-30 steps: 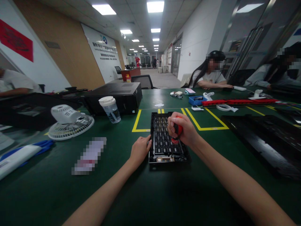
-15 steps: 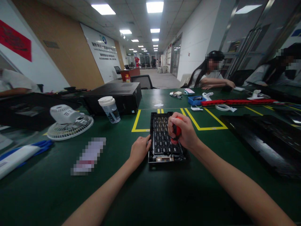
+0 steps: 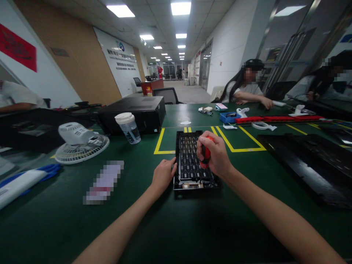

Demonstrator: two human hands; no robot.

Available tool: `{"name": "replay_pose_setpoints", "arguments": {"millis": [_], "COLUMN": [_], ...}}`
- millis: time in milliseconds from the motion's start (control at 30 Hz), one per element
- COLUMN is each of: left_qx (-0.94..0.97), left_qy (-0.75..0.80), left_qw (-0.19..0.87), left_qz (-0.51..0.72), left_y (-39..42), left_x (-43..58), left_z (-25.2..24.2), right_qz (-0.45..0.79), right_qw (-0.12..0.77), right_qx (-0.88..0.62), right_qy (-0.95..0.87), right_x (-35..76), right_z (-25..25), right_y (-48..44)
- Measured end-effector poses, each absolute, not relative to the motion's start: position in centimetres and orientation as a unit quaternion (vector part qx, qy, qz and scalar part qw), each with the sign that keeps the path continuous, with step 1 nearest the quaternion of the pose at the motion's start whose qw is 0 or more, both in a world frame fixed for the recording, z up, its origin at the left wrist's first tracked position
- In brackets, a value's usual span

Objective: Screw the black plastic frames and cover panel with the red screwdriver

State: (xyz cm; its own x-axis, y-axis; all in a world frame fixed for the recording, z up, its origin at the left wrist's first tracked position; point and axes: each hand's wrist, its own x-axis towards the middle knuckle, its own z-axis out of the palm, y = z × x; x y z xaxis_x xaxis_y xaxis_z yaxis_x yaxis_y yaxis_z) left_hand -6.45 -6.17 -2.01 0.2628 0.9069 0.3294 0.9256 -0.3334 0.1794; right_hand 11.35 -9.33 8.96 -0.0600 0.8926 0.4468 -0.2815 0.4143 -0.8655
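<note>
A black rectangular panel with a honeycomb grid [image 3: 189, 154] lies flat on the green table in front of me. My right hand [image 3: 214, 156] is closed around a red-handled screwdriver [image 3: 205, 153], held upright with its tip down near the panel's near right part. My left hand [image 3: 162, 175] rests with curled fingers against the panel's left edge, pressing on it.
A small white fan [image 3: 79, 143] and a capped clear cup [image 3: 128, 127] stand at the left, before a black box [image 3: 137, 112]. Yellow tape lines [image 3: 236, 141] mark the table. Another black panel [image 3: 310, 165] lies at the right. A blue tray [image 3: 229, 117] and red strip [image 3: 277, 118] sit farther back, near other seated people.
My right hand with the screwdriver has shifted very slightly; the left hand stays put. A person at the far side moved a forearm.
</note>
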Motion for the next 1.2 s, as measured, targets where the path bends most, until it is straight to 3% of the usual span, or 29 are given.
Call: {"name": "replay_pose_setpoints", "arguments": {"millis": [1200], "left_qx": [-0.795], "left_qy": [-0.576], "left_qw": [0.036], "left_qz": [-0.186], "left_y": [-6.1], "left_x": [-6.2], "left_z": [-2.3], "right_qz": [0.324], "right_qw": [0.728], "right_qx": [-0.379], "right_qy": [-0.471], "right_x": [10.2], "right_z": [8.7], "right_y": [-9.7]}}
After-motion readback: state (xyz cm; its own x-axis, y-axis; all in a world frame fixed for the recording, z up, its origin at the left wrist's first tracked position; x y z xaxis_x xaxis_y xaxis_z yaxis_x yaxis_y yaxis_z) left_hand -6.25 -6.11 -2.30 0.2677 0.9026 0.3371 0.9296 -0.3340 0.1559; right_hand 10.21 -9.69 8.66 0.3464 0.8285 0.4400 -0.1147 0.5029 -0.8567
